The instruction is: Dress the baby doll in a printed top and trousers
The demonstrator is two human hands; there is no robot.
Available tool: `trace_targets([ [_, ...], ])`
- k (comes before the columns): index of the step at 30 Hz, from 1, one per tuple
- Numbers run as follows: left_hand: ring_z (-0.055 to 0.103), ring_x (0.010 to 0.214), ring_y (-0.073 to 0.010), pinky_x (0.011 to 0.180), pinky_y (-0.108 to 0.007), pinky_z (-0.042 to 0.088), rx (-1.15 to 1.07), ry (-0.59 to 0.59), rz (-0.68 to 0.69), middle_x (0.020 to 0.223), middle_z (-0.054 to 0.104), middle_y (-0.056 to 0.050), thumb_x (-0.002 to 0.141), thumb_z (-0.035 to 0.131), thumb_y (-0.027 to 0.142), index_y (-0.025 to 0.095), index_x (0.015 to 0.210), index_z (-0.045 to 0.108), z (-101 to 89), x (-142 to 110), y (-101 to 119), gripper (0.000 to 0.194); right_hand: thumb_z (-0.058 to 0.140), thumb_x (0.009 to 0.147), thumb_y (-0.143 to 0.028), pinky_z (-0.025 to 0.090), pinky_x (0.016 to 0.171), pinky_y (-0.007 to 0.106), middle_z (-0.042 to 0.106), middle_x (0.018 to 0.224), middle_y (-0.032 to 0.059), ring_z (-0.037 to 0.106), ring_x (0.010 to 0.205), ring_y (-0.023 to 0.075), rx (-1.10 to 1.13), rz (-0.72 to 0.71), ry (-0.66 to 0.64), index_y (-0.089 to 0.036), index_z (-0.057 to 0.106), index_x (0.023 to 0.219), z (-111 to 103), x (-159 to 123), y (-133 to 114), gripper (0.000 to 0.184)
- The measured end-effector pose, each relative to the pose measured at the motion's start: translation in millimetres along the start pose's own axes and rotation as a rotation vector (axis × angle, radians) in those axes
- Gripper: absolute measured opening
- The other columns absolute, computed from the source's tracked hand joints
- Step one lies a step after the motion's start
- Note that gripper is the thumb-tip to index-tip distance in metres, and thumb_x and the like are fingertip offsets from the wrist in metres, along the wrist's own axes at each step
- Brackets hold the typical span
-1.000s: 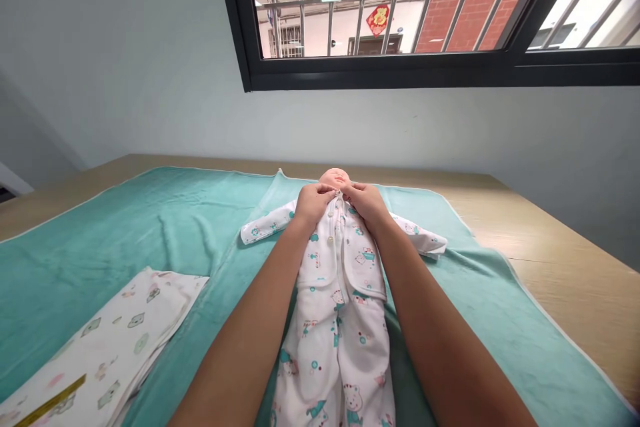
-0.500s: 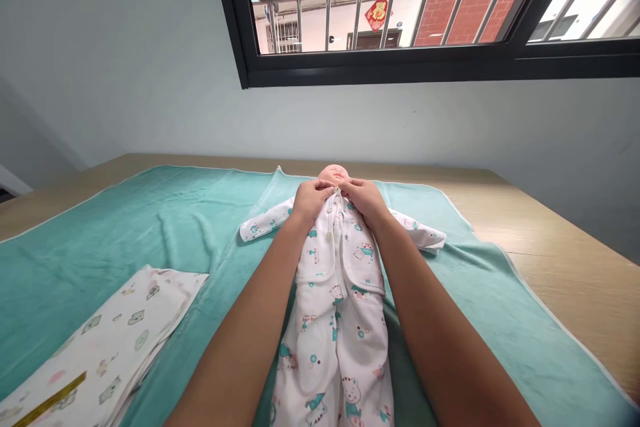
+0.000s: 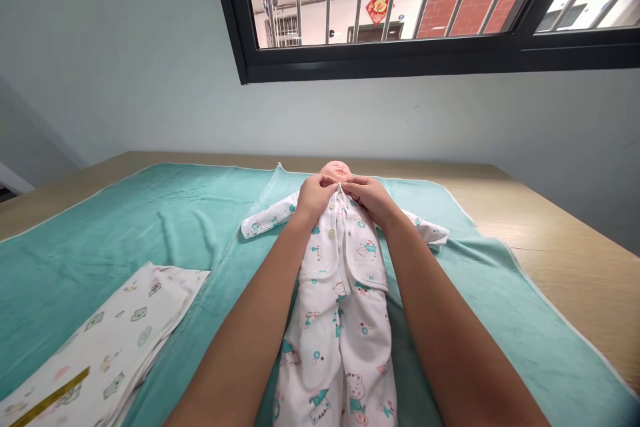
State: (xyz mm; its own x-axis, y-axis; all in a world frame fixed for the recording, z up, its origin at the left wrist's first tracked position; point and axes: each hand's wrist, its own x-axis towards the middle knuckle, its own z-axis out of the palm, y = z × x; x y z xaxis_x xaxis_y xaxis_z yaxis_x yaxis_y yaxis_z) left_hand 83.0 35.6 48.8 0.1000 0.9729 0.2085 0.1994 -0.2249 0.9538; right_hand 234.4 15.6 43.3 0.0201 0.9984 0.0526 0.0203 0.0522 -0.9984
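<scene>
A baby doll [image 3: 336,169] lies on its back, head toward the wall, dressed in white baby clothes with teal and pink prints. On top is a vest [image 3: 367,250] with its front edges close together down the middle, over matching pants [image 3: 314,347]. My left hand [image 3: 319,192] pinches the vest's collar just below the doll's chin. Opposite it, my right hand [image 3: 371,195] pinches the collar's other edge, fingertips almost meeting the left ones. Both sleeves spread out sideways. Whatever fastener lies between my fingertips is too small to make out.
A teal blanket [image 3: 200,213] covers most of the wooden table [image 3: 560,233]. At the lower left lies a folded printed white cloth [image 3: 125,327] with a yellow strip [image 3: 50,397] on it. Behind the table rises a grey wall with a barred window [image 3: 380,60].
Both hands stay at the collar; the right fingers have shifted slightly and now pinch flatter. The view has tilted a little.
</scene>
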Motion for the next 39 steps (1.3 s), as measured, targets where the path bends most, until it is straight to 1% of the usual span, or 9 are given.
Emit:
trace_targets([
  [3, 0.064, 0.079, -0.0169, 0.074, -0.028, 0.047, 0.057, 0.011, -0.003, 0.086, 0.071, -0.006, 0.078, 0.069, 0.021, 0.016, 0.082, 0.067, -0.2, 0.4, -0.5, 0.007, 0.075, 0.068, -0.030, 0.038, 0.056, 0.022, 0.058, 0.068, -0.0013, 0.048, 0.062, 0.0100, -0.032, -0.010, -0.037, -0.017, 0.074, 0.082, -1.6, -0.6, 0.4, 0.020],
  [7, 0.064, 0.079, -0.0169, 0.073, -0.028, 0.047, 0.100, 0.019, 0.012, 0.087, 0.070, -0.005, 0.080, 0.067, 0.021, 0.018, 0.083, 0.065, 1.2, 0.4, -2.5, 0.005, 0.078, 0.066, -0.031, 0.042, 0.060, 0.024, 0.063, 0.073, 0.0007, 0.053, 0.066, 0.0118, -0.020, 0.020, -0.039, -0.017, 0.076, 0.085, -3.0, -0.5, 0.1, 0.023],
  [16, 0.062, 0.080, -0.0158, 0.073, -0.026, 0.046, 0.075, 0.065, 0.041, 0.084, 0.068, -0.003, 0.079, 0.065, 0.019, 0.018, 0.080, 0.062, 2.4, -3.2, 2.0, 0.003, 0.081, 0.062, -0.029, 0.035, 0.052, 0.024, 0.055, 0.060, -0.0026, 0.041, 0.055, 0.0080, 0.000, 0.076, 0.002, -0.015, 0.074, 0.075, -1.2, -2.5, -6.0, 0.021],
  [20, 0.060, 0.074, -0.0165, 0.068, -0.027, 0.043, 0.205, 0.080, 0.036, 0.080, 0.068, -0.003, 0.079, 0.066, 0.029, 0.019, 0.073, 0.061, -0.8, -6.1, 11.1, 0.013, 0.080, 0.062, -0.030, 0.033, 0.051, 0.024, 0.051, 0.057, -0.0040, 0.039, 0.053, 0.0075, 0.000, 0.094, 0.021, -0.015, 0.073, 0.075, 0.9, -5.2, -8.7, 0.021],
  [23, 0.057, 0.066, -0.0178, 0.064, -0.029, 0.040, 0.327, 0.008, 0.036, 0.067, 0.064, -0.003, 0.078, 0.067, 0.035, 0.021, 0.063, 0.058, -3.1, -7.8, 18.1, 0.022, 0.080, 0.062, -0.029, 0.031, 0.049, 0.023, 0.048, 0.054, -0.0049, 0.037, 0.052, 0.0073, 0.023, 0.098, 0.015, -0.015, 0.072, 0.073, 0.9, -4.4, -9.0, 0.020],
  [26, 0.056, 0.064, -0.0192, 0.064, -0.030, 0.039, 0.388, -0.047, 0.060, 0.060, 0.060, -0.003, 0.076, 0.067, 0.030, 0.021, 0.054, 0.056, -0.5, -9.4, 22.2, 0.026, 0.078, 0.061, -0.027, 0.028, 0.047, 0.023, 0.045, 0.052, -0.0059, 0.035, 0.050, 0.0070, 0.036, 0.101, 0.013, -0.015, 0.071, 0.074, -1.1, -0.3, -5.5, 0.019],
  [31, 0.054, 0.065, -0.0195, 0.065, -0.030, 0.038, 0.456, 0.009, 0.080, 0.055, 0.055, -0.003, 0.077, 0.061, 0.020, 0.022, 0.047, 0.050, 8.2, -11.0, 22.4, 0.032, 0.079, 0.060, -0.030, 0.024, 0.044, 0.023, 0.042, 0.051, -0.0066, 0.031, 0.048, 0.0069, 0.022, 0.129, 0.027, -0.015, 0.071, 0.078, -6.0, 8.3, 3.1, 0.025],
  [35, 0.049, 0.057, -0.0164, 0.060, -0.029, 0.035, 0.471, -0.120, 0.081, 0.055, 0.053, -0.002, 0.078, 0.058, 0.021, 0.021, 0.049, 0.048, -7.5, -16.2, 33.9, 0.031, 0.078, 0.064, -0.029, 0.031, 0.047, 0.023, 0.050, 0.059, -0.0033, 0.040, 0.052, 0.0082, -0.090, 0.079, 0.006, -0.017, 0.068, 0.079, -7.0, 7.0, -6.5, 0.021],
  [39, 0.041, 0.046, -0.0128, 0.053, -0.029, 0.031, 0.620, -0.317, 0.132, 0.051, 0.051, 0.000, 0.072, 0.063, 0.021, 0.021, 0.046, 0.045, -38.2, -29.9, 59.4, 0.031, 0.076, 0.068, -0.029, 0.035, 0.049, 0.027, 0.061, 0.063, 0.0032, 0.052, 0.056, 0.0137, -0.545, 0.058, -0.004, -0.019, 0.060, 0.063, -2.0, -13.9, -41.3, 0.020],
])
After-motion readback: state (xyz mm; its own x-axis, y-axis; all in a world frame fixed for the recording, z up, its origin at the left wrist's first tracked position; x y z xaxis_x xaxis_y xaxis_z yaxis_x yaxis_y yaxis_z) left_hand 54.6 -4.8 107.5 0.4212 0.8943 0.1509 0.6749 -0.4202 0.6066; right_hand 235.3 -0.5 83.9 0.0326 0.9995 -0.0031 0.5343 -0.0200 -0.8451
